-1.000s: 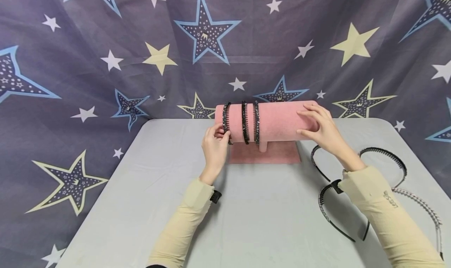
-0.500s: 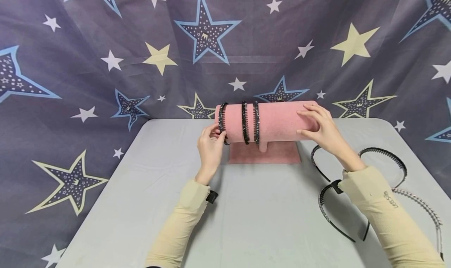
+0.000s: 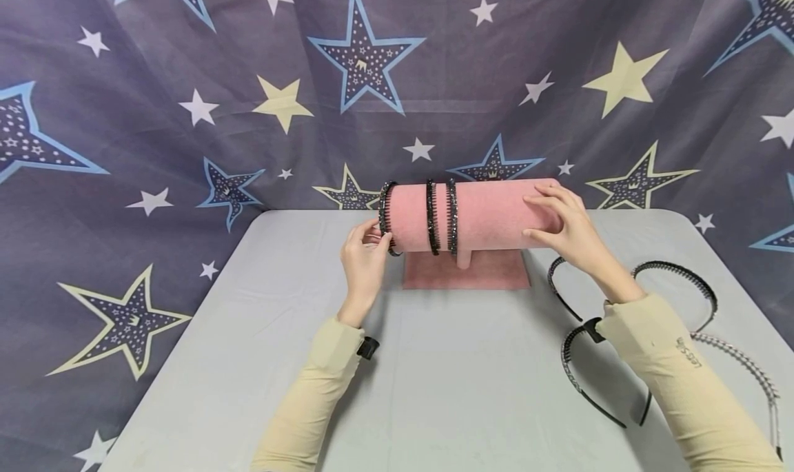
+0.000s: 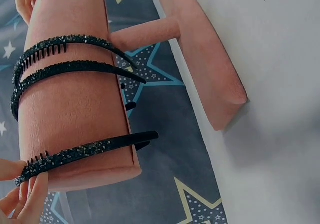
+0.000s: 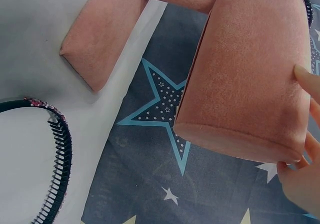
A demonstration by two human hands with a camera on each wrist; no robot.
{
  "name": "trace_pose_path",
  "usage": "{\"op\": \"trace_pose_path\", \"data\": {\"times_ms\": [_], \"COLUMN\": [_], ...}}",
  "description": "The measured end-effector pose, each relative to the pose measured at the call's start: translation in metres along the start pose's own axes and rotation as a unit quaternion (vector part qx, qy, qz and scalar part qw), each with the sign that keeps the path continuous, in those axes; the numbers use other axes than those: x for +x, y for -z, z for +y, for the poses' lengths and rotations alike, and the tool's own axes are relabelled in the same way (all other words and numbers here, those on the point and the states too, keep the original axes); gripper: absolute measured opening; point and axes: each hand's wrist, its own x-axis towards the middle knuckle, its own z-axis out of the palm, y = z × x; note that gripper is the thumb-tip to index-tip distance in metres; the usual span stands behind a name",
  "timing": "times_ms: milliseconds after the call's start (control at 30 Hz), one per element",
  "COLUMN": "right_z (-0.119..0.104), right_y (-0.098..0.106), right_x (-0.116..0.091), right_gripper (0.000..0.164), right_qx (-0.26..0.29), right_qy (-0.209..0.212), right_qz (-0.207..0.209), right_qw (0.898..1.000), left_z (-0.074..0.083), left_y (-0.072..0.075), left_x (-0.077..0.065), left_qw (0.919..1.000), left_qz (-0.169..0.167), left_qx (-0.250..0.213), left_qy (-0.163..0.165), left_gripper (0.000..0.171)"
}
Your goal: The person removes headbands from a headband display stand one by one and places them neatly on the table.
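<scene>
A pink velvety display stand (image 3: 496, 213) has a horizontal roll on a post over a flat base. Three black sparkly toothed headbands sit on the roll. My left hand (image 3: 364, 262) pinches the leftmost headband (image 4: 92, 151) between thumb and fingers, right at the roll's left end. The middle headband (image 3: 432, 217) and a further headband (image 3: 452, 217) sit close together to its right. On the roll's right end my right hand (image 3: 571, 227) holds on, thumb in front and fingers over the top; the right wrist view catches its fingers (image 5: 302, 179) at the end edge.
On the table's right side lie several loose headbands: a black toothed headband (image 3: 679, 269), a silvery headband (image 3: 744, 362), a headband with dark stones (image 3: 567, 362), and one partly behind the right hand. A star-patterned curtain (image 3: 434, 65) hangs behind the white table (image 3: 434, 389).
My left hand has slid the leftmost headband further left along the roll to its end. The right hand and the other headbands have stayed in place.
</scene>
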Motion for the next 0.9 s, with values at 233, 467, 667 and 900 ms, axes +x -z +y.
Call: {"op": "trace_pose_path", "data": {"times_ms": [233, 467, 667, 900], "right_z": [0.001, 0.001, 0.001, 0.001], "right_y": [0.0, 0.0, 0.0, 0.0], "right_x": [0.0, 0.0, 0.0, 0.0], "right_gripper": [0.05, 0.05, 0.051, 0.051], "right_qx": [-0.002, -0.003, -0.007, -0.005], "right_qy": [0.002, -0.003, -0.004, -0.005], "right_qz": [0.001, -0.002, -0.005, -0.005], "right_qw": [1.0, 1.0, 1.0, 1.0], "left_z": [-0.002, -0.005, -0.006, -0.01], "left_y": [0.003, 0.006, 0.009, 0.011], "left_x": [0.001, 0.002, 0.004, 0.006], "left_qw": [0.9998, 0.9998, 0.9994, 0.9989], "left_qz": [0.002, 0.002, 0.004, 0.006], "left_qx": [-0.02, -0.016, -0.005, -0.01], "left_qy": [0.004, 0.015, 0.034, 0.045], "left_gripper": [0.025, 0.025, 0.025, 0.026]}}
